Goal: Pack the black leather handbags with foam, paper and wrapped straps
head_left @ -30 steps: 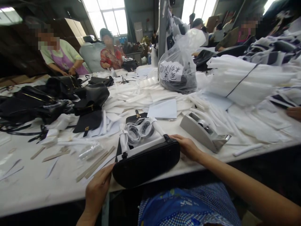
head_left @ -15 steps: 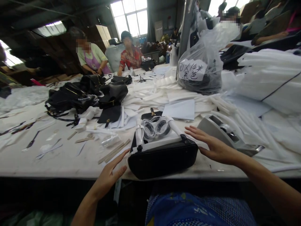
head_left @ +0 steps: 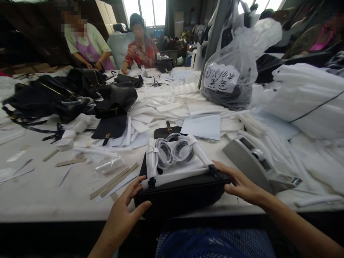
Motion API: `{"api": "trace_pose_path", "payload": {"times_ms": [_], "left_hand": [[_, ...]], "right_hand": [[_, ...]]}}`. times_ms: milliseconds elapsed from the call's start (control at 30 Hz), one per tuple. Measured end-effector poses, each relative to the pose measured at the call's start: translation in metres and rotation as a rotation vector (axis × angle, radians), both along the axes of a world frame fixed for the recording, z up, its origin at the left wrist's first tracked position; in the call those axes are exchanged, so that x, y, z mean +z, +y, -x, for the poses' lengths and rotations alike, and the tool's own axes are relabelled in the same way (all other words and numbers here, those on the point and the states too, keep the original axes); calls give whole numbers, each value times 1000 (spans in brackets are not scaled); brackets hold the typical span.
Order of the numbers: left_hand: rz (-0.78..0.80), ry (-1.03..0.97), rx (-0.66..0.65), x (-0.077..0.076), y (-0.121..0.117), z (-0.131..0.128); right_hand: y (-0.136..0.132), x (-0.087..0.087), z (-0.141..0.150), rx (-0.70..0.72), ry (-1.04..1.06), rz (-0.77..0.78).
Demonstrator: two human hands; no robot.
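Note:
A black handbag (head_left: 180, 197) lies at the table's front edge, its flat base toward me. White foam wrap covers its straps (head_left: 200, 151), and two plastic-wrapped coils (head_left: 174, 152) rest on top. My left hand (head_left: 130, 200) grips the bag's left end, fingers on the upper side and thumb on the near face. At the opposite end, my right hand (head_left: 236, 182) holds the right corner, its fingertips partly hidden behind the bag. Just beyond the bag is a black flap with a gold buckle (head_left: 168, 130).
A grey tape dispenser (head_left: 247, 161) stands right of my right hand. Black bags (head_left: 53, 96) are heaped at the left. Foam strips (head_left: 161, 104) and pale sheets (head_left: 201, 126) cover the middle. A labelled plastic sack (head_left: 228, 79) stands behind. Two co-workers (head_left: 141, 53) are across the table.
Both hands have closed in from beside the handbag and now hold its two ends. My view has dipped and shifted, so the bag appears slightly lower and farther left.

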State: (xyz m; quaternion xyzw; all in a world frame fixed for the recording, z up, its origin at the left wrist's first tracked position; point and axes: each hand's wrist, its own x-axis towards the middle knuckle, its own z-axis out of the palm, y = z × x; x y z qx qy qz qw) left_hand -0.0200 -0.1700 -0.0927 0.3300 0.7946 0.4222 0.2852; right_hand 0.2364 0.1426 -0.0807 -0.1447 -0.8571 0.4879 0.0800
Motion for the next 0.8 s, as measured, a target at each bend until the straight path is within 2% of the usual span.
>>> {"api": "trace_pose_path", "payload": {"times_ms": [100,200,233,267,300,367,433,500,633,800], "left_hand": [[13,163,6,3,-3,3],[-71,477,126,26,8,-5],[-124,574,110,35,17,-11],[-174,628,28,45,29,-16],[-236,666,-117,53,44,-22],[-270,633,-371,64,78,-30],[-169,504,-561,69,113,-33],[-46,360,-688,71,142,-32],[139,198,-841,73,176,-33],[269,165,-899,78,193,-42]], "right_hand": [[4,15,5,15,-62,90],[3,26,12,22,-90,37],[1,28,13,33,-77,8],[-1,28,14,38,-58,-21],[-2,28,14,40,-35,-48],[-5,27,12,37,19,-100],[-6,26,11,30,76,-154],[-7,27,11,24,134,-203],[-7,26,11,44,226,-198],[-2,10,10,72,245,-51]]}}
